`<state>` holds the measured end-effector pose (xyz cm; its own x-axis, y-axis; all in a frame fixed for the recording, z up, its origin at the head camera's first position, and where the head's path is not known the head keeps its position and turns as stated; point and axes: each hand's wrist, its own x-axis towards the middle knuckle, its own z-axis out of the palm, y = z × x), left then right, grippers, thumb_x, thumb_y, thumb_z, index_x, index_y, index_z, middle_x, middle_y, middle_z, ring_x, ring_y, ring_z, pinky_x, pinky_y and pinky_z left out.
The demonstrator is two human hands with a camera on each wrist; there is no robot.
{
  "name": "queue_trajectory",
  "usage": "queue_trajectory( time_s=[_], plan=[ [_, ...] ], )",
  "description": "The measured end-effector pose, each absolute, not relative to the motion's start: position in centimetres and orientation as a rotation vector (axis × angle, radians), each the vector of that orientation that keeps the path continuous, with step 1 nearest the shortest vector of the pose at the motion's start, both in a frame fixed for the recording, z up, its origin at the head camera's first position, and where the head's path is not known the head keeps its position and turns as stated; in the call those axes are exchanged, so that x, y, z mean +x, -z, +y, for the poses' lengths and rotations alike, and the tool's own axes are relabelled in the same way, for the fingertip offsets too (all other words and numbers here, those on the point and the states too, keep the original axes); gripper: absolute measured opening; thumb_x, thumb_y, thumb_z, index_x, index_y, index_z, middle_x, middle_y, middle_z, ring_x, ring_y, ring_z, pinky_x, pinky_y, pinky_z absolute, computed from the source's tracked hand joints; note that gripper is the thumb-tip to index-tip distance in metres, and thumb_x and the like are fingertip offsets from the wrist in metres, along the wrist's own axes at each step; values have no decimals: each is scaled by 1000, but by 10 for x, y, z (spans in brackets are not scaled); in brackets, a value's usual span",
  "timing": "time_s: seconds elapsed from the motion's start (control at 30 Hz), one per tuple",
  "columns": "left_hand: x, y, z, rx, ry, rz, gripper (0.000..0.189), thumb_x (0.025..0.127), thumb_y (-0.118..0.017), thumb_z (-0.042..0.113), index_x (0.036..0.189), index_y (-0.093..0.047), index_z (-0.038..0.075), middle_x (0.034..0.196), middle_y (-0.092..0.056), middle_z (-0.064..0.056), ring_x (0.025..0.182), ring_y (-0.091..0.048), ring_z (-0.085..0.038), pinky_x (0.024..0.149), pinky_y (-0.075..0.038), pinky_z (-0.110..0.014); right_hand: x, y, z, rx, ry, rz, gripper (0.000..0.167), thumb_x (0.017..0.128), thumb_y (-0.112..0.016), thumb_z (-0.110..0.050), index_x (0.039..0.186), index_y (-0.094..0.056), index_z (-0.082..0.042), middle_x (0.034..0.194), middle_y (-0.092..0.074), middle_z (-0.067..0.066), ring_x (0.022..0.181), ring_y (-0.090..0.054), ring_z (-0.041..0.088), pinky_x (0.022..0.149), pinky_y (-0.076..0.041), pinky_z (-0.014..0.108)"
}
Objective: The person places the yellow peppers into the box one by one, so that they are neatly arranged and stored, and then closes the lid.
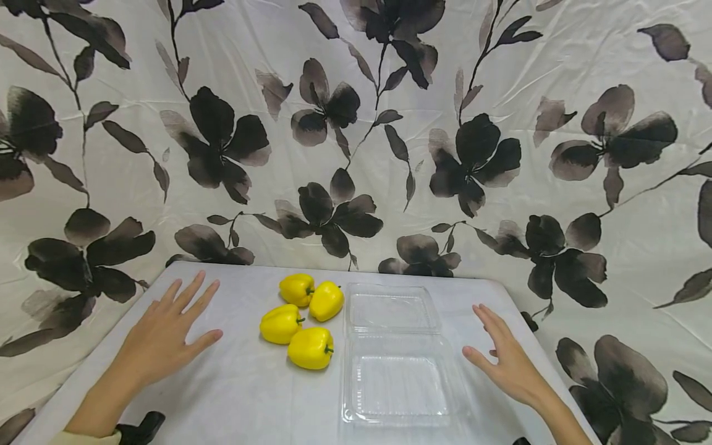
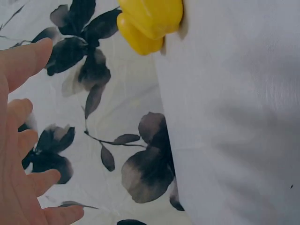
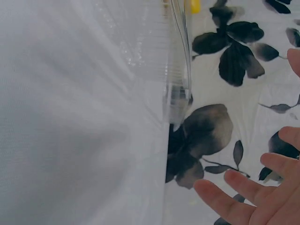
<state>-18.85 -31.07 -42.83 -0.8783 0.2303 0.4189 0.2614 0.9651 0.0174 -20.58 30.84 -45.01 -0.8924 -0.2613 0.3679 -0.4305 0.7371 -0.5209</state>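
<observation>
Several yellow bell peppers [image 1: 310,348] lie grouped near the middle of the table, their green stems mostly pointing right. Beside them on the right, a clear plastic clamshell container [image 1: 400,386] lies unfolded, its two halves one behind the other. To the left of the peppers my left hand [image 1: 164,337] is held with fingers spread, touching none of them. My right hand [image 1: 506,358] is right of the container, fingers extended and holding nothing. The left wrist view catches a pepper [image 2: 152,18] at its top edge; in the right wrist view the container's side [image 3: 180,56] shows.
A white-covered table [image 1: 233,395] carries everything. Behind it and along its sides hangs a white cloth with dark flowers [image 1: 328,216]. A dark strap or device [image 1: 141,428] sits at my left wrist.
</observation>
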Motion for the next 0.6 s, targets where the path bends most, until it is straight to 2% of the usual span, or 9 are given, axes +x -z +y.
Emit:
queue_trajectory(
  time_s=[0.1, 0.27, 0.47, 0.6],
  plan=[
    [-189, 428, -307, -352, 137, -2726, 100, 97, -70, 58, 172, -13, 25, 179, -7, -10, 152, -27, -57, 104, -36, -83, -205, 452, 308, 553, -930, -2666, 79, 103, -71, -34, 168, -30, -16, 169, -27, 25, 135, -53, 53, 85, -63, 56],
    [-192, 426, -300, -338, 185, -2776, 99, 98, -67, 63, 172, -12, 28, 180, -2, -4, 149, -32, -52, 86, -51, -79, -204, 454, 307, 561, -966, -2654, 76, 103, -71, -31, 167, -32, -15, 168, -31, 23, 132, -56, 51, 84, -63, 51],
    [-196, 426, -292, -373, 256, -2790, 99, 96, -70, 61, 172, -17, 26, 179, -9, -9, 148, -34, -51, 86, -53, -77, -206, 455, 305, 609, -1020, -2622, 72, 103, -71, -25, 164, -36, -9, 165, -34, 24, 129, -60, 50, 84, -64, 46],
    [-199, 426, -287, -393, 319, -2812, 99, 96, -67, 66, 172, -17, 29, 179, -11, -8, 148, -34, -50, 88, -51, -79, -208, 457, 304, 623, -1055, -2621, 71, 104, -71, -24, 164, -37, -10, 165, -35, 23, 129, -61, 48, 85, -64, 41]
  ],
)
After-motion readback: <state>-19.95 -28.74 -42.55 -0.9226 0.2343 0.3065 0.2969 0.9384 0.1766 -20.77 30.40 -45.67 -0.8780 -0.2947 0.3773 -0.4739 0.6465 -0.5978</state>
